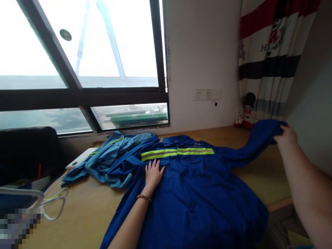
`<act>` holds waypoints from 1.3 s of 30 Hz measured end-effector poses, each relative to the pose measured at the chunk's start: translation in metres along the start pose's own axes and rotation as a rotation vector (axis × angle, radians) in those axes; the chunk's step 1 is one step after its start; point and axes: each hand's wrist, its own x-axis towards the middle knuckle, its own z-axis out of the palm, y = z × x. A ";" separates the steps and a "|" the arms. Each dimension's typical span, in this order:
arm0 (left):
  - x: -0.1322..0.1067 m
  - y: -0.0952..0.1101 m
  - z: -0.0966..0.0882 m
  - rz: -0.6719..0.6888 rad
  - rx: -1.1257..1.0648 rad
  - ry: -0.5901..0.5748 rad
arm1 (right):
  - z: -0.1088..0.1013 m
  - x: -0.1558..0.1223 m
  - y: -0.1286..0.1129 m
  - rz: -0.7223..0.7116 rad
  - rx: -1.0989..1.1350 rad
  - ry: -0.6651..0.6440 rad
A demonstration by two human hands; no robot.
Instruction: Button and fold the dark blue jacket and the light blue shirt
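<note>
A dark blue work jacket (197, 193) with a yellow-green reflective stripe (177, 152) lies spread on a wooden table (83, 214). My left hand (153, 174) lies flat on the jacket's left chest, fingers stretched out, a bead bracelet on the wrist. My right hand (286, 135) is closed on the end of the jacket's sleeve (255, 141), holding it stretched out to the right and lifted off the table. A lighter blue garment (114, 159) lies crumpled to the left of the jacket, partly under it.
A white flat device (79, 158) and white cables (55, 202) lie at the table's left. A black chair back (27, 152) stands at the far left. Behind are a window (85, 69), a wall socket (207, 94) and a striped curtain (272, 58).
</note>
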 end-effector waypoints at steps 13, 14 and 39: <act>0.005 0.003 -0.033 -0.406 -1.661 -0.261 | 0.152 -0.252 -0.238 -0.477 -0.055 -1.270; 0.005 0.002 -0.036 -0.444 -1.721 -0.272 | 0.151 -0.283 -0.232 -0.437 0.028 -1.401; 0.020 -0.023 -0.040 -0.424 -1.473 0.131 | 0.128 -0.279 -0.043 0.146 -0.740 -0.781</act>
